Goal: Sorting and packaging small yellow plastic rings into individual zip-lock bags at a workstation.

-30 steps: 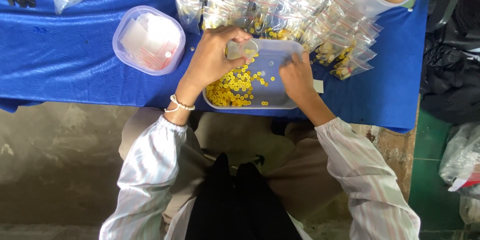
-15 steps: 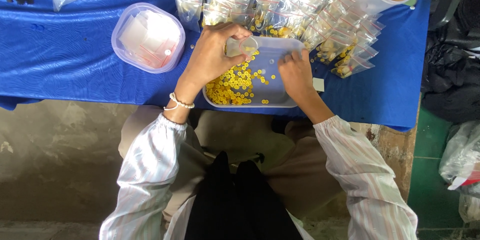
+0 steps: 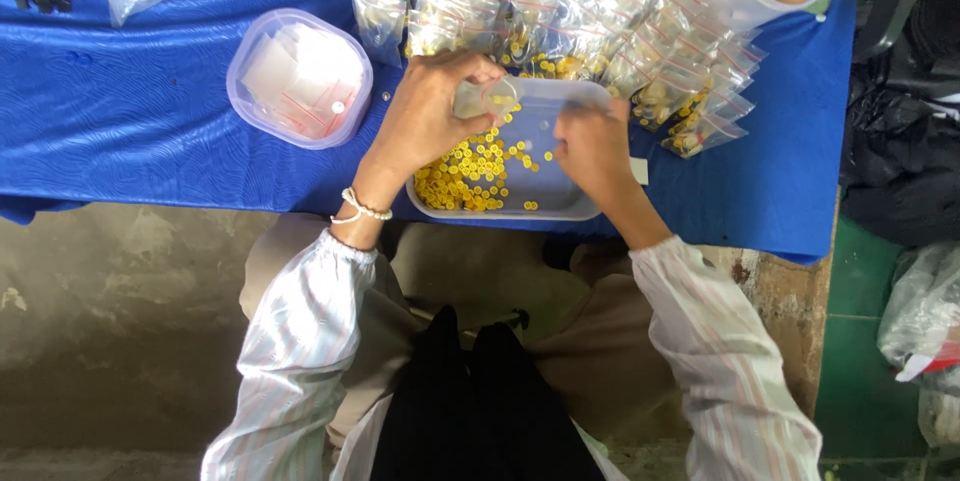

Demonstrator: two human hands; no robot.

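Small clear cup (image 3: 487, 98) held in left hand (image 3: 430, 116), unmoved since earlier frame, above tray (image 3: 560, 196) of yellow buttons (image 3: 470, 176) on desk (image 3: 130, 131). Right hand (image 3: 592, 146) kept over tray; grip state not discernible.

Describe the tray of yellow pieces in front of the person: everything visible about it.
The tray is a shallow, rounded-rectangular container of translucent plastic, lying flat on the blue cloth at the table's near edge. Small yellow pieces heap in its left half. The left hand holds a small clear bag over it; the right hand reaches inside.
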